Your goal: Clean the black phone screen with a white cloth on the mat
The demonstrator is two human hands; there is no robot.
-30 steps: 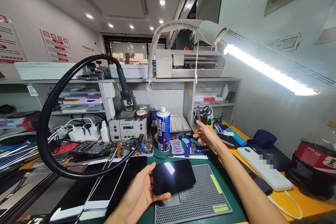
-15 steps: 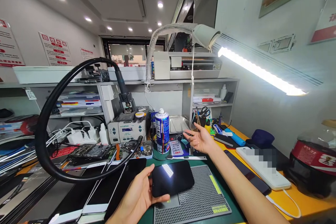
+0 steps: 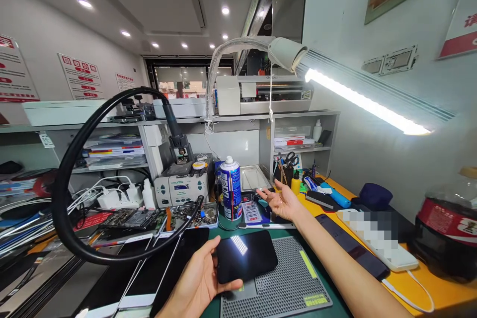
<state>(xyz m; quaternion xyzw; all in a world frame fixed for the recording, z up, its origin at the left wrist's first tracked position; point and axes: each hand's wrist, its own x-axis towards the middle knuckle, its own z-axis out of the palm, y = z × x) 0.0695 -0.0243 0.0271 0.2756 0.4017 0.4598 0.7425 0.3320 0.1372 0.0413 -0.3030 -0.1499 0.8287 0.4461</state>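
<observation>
My left hand (image 3: 203, 276) grips the left end of a black smartphone (image 3: 248, 258), thumb at its upper edge and fingers beneath. The phone's dark glass face is up and reflects a bright patch of light. It is held over a grey textured mat (image 3: 290, 283). Farther forward, my right hand (image 3: 281, 201) is raised palm up, its fingers spread and holding nothing. It hovers near a small blue box (image 3: 252, 212) and a metal tray (image 3: 255, 177). Left of it stands a blue spray can (image 3: 230, 189) with a white cap.
A black hose (image 3: 61, 179) loops across the left side from a grey hot-air station (image 3: 182, 190). Several phone screens (image 3: 139, 278) lie at lower left. An LED lamp (image 3: 365, 97) hangs at upper right. A white power strip (image 3: 376, 238) and a cola bottle (image 3: 447, 231) are at right.
My right hand has dropped slightly, and its fingers look a little more curled. The left hand still holds the phone, and the view has shifted slightly.
</observation>
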